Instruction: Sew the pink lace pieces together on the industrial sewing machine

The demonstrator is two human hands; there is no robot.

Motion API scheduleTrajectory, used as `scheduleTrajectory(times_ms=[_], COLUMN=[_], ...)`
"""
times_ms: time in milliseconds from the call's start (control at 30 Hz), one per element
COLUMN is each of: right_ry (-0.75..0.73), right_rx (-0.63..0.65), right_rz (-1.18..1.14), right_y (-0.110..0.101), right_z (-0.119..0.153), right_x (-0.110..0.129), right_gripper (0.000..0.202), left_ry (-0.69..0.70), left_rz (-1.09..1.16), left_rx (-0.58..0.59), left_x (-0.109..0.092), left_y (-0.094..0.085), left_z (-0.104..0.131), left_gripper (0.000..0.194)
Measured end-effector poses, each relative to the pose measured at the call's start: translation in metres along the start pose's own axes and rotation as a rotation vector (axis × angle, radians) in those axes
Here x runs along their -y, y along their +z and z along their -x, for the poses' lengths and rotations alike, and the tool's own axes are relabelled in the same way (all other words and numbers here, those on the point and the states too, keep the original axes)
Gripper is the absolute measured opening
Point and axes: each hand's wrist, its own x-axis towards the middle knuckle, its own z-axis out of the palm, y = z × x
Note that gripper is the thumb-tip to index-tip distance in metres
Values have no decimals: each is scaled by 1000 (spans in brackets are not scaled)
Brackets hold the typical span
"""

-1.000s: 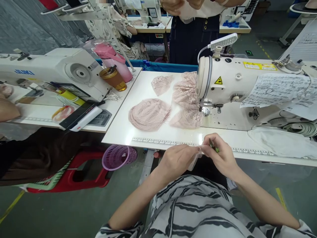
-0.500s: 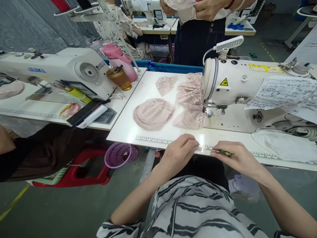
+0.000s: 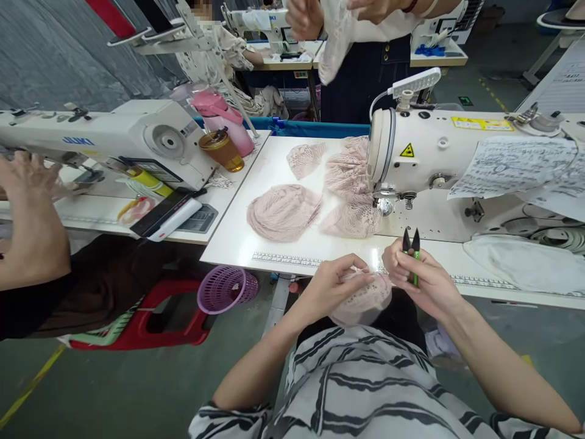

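Just over the table's front edge, my left hand (image 3: 336,283) is closed on a pale pink lace piece (image 3: 363,302), which hangs rounded like a cup above my lap. In my closed right hand (image 3: 425,277) are thread snips (image 3: 415,244) with green handles, their two dark blades pointing up and apart. The right fingertips are close to the lace's right edge; whether they pinch it too, I cannot tell. Beyond the hands lie a round stack of pink lace pieces (image 3: 283,212), a single lace piece (image 3: 306,160) and gathered lace (image 3: 350,177) beside the sewing machine's needle area.
The white sewing machine (image 3: 411,146) stands at the right, with written papers (image 3: 516,164) on it. A ruler strip (image 3: 287,260) runs along the table's front edge. White cloth (image 3: 525,262) lies right. At the left are a cup (image 3: 222,149), a purple basket (image 3: 226,289) and a co-worker's hand (image 3: 31,207).
The snips have turned from lying sideways in my right hand to blades up. The lace piece now shows spread below my left hand. A co-worker's hand has come in at the left.
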Motion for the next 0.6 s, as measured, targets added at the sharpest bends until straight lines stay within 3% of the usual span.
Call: scheduleTrajectory(times_ms=[200, 400, 500, 600], right_ry=[-144, -331, -395, -376], right_rx=[-123, -304, -320, -287], right_rz=[128, 263, 470, 824], right_y=[-18, -41, -41, -38], right_z=[3, 20, 25, 25], right_x=[11, 32, 37, 39], right_gripper=[27, 22, 17, 14], left_ry=[-43, 17, 65, 153], left_rz=[-241, -258, -193, -98], left_rx=[18, 74, 95, 106], left_x=[-9, -18, -18, -13], left_y=[-4, -9, -9, -8], left_z=[3, 8, 4, -2], left_gripper=[34, 31, 29, 25])
